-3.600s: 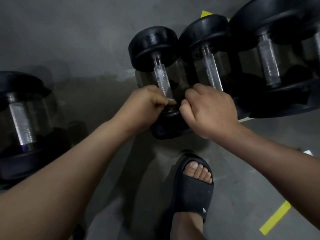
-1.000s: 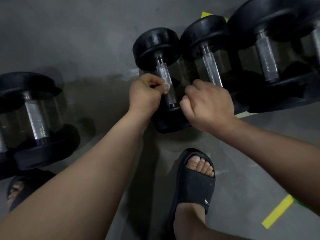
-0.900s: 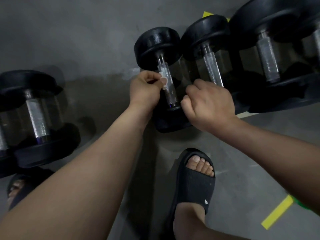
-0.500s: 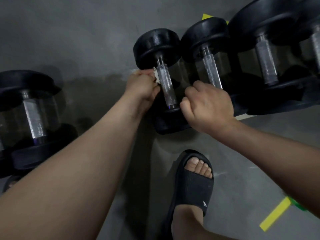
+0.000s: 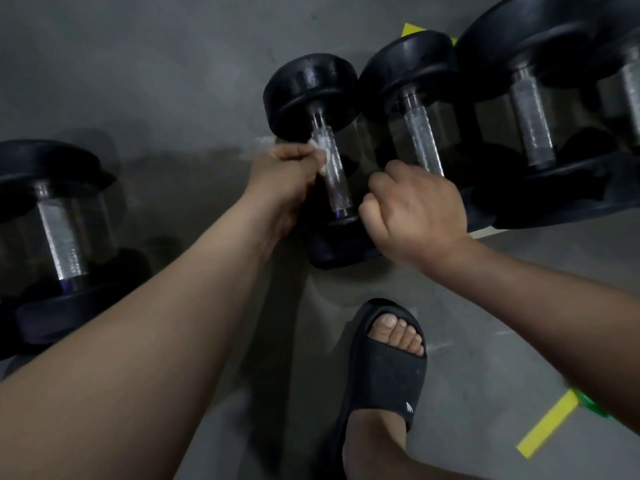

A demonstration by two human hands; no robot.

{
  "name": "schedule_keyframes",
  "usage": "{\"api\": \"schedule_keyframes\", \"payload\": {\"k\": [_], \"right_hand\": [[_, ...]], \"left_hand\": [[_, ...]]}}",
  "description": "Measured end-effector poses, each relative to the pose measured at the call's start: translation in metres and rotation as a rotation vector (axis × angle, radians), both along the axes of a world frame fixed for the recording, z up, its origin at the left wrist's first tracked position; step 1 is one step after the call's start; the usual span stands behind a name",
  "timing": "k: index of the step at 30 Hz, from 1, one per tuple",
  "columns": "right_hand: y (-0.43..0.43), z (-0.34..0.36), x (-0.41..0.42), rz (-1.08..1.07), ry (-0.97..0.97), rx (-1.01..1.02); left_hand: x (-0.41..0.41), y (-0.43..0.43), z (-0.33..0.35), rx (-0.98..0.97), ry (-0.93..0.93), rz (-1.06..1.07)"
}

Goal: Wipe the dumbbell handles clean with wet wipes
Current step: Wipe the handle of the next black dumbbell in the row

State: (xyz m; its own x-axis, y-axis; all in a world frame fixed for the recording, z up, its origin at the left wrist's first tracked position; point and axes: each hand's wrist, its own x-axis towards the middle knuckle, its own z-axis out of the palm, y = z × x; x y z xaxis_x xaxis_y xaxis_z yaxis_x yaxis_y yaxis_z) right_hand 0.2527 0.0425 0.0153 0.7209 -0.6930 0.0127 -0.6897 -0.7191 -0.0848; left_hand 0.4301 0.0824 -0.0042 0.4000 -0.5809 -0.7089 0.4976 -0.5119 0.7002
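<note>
The dumbbell (image 5: 311,91) being wiped lies on the grey floor (image 5: 138,64) at upper centre of the frame, leftmost in a row of dumbbells. It has two round black heads with a dull, slightly scuffed sheen. Between them runs a bright metal handle (image 5: 334,174) with a knurled surface. A narrow purple band (image 5: 337,213) circles the handle at its near end.

The left hand (image 5: 284,181) has its fingers closed around a white wet wipe (image 5: 320,150). It presses the wipe against the left side of the handle, close to the far head. The right hand (image 5: 415,209) has its fingers curled into a fist and sits against the dumbbell's near head.

A second dumbbell (image 5: 419,140) lies just to the right, touching the first. Larger dumbbells (image 5: 530,126) fill the upper right. Another dumbbell (image 5: 60,237) lies well apart at left.

A black slide sandal (image 5: 384,375) at lower centre carries a small white emblem (image 5: 409,407), too small to identify. Yellow tape (image 5: 547,424) marks the floor at lower right.
</note>
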Motion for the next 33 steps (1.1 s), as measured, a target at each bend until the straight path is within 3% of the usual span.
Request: {"api": "schedule_keyframes", "payload": {"k": [3, 5, 13, 16, 22, 29, 33], "right_hand": [[0.0, -0.001, 0.0, -0.001, -0.008, 0.006], [0.001, 0.0, 0.001, -0.004, -0.018, 0.011], [0.001, 0.0, 0.0, -0.002, -0.031, 0.015], [0.0, 0.0, -0.001, 0.002, -0.029, 0.014], [0.0, 0.0, -0.002, 0.006, -0.031, 0.01], [0.001, 0.002, -0.004, -0.034, -0.051, 0.034], [-0.011, 0.013, 0.004, -0.132, -0.048, 0.265]], "left_hand": [[-0.005, 0.029, 0.003, 0.059, -0.098, -0.37], [-0.007, 0.033, 0.001, 0.102, -0.218, -0.476], [-0.007, -0.02, 0.007, 0.12, -0.54, -0.085], [-0.014, -0.021, 0.008, 0.055, -0.684, -0.156], [-0.006, 0.009, 0.011, -0.109, -0.935, -0.537], [0.004, -0.011, 0.006, -0.09, -0.97, -0.375], [0.001, -0.006, 0.0, -0.056, -1.012, -0.307]]}}
